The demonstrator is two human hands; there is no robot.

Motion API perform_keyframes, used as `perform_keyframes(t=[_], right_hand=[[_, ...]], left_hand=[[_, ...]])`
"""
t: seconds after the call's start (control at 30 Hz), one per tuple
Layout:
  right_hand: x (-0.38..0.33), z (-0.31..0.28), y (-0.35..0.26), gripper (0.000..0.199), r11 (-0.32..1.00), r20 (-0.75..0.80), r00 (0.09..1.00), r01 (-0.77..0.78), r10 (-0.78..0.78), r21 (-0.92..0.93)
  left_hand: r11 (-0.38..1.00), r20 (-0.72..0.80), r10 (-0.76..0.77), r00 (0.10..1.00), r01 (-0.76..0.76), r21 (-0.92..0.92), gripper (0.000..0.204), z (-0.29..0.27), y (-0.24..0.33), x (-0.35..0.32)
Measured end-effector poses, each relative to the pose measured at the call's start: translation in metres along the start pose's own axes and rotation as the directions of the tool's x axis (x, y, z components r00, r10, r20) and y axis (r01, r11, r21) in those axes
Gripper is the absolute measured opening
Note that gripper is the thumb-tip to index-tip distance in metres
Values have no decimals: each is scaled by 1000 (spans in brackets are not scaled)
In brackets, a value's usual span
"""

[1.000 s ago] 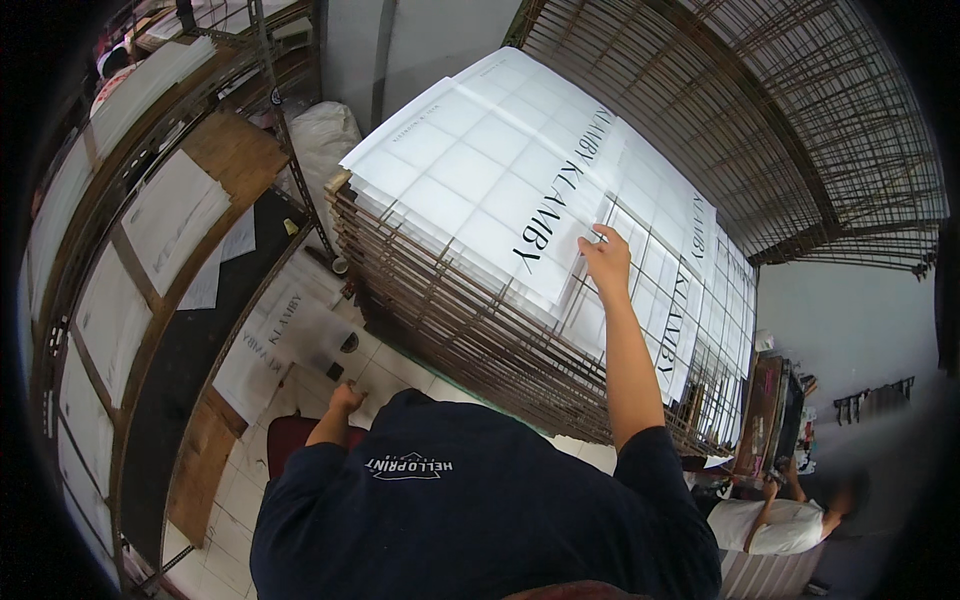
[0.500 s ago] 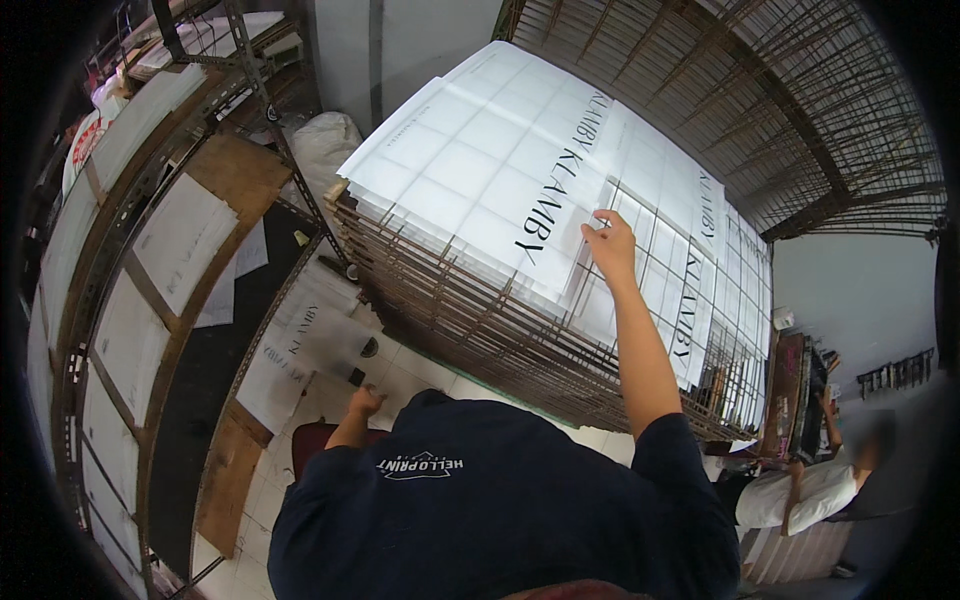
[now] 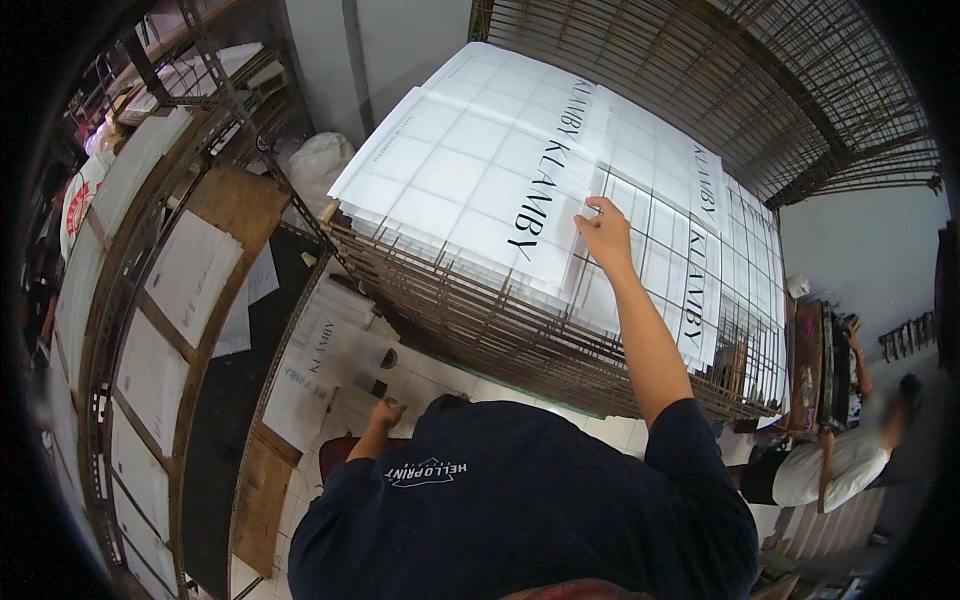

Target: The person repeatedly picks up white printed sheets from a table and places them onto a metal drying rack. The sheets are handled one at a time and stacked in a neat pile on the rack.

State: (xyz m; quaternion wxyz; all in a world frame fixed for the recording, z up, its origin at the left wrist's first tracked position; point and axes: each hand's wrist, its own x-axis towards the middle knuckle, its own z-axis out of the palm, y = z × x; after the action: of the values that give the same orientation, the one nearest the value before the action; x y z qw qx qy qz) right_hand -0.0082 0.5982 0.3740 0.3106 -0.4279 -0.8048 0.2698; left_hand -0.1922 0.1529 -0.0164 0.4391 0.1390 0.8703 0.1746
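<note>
A thin, rectangular white sheet (image 3: 460, 188) lies flat atop a brown metal-grid rack (image 3: 450, 285), the right hand (image 3: 603, 228) at its edge as a second earlier, thumb and finger narrowly spaced, any hold unclear. Grid lines show through the smooth, black-lettered sheet. The left hand (image 3: 387, 413) hangs below, grip indiscernible.

The person's dark navy T-shirt (image 3: 520, 515) had short, loose sleeves (image 3: 690, 450) that left the forearms (image 3: 652, 345) and hands (image 3: 606, 234) bare, and a small white print (image 3: 428, 473), letters with a thin angular outline, sat nearer its left edge than its right.
</note>
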Motion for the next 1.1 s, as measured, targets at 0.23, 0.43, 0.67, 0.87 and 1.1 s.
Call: perform_keyframes(t=[0.23, 0.43, 0.67, 0.87, 1.1], right_hand=[[-2, 1, -4, 35, 1000, -19, 1000, 4, -4, 2], [-2, -2, -9, 33, 998, 23, 998, -59, 60, -34], [-4, 0, -5, 32, 1000, -7, 1000, -7, 7, 3], [-4, -1, 0, 32, 1000, -24, 1000, -7, 7, 3], [-13, -15, -30, 38, 997, -40, 996, -82, 82, -1]], left_hand=[[997, 2, 64, 998, -64, 48, 56, 0, -8, 10], [998, 42, 51, 998, -53, 36, 56, -6, -8, 10], [999, 28, 33, 999, -35, 41, 54, 1, -13, 15], [996, -24, 65, 998, -63, 60, 55, -7, 8, -4], [997, 2, 74, 997, -74, 32, 55, -11, 6, -6]])
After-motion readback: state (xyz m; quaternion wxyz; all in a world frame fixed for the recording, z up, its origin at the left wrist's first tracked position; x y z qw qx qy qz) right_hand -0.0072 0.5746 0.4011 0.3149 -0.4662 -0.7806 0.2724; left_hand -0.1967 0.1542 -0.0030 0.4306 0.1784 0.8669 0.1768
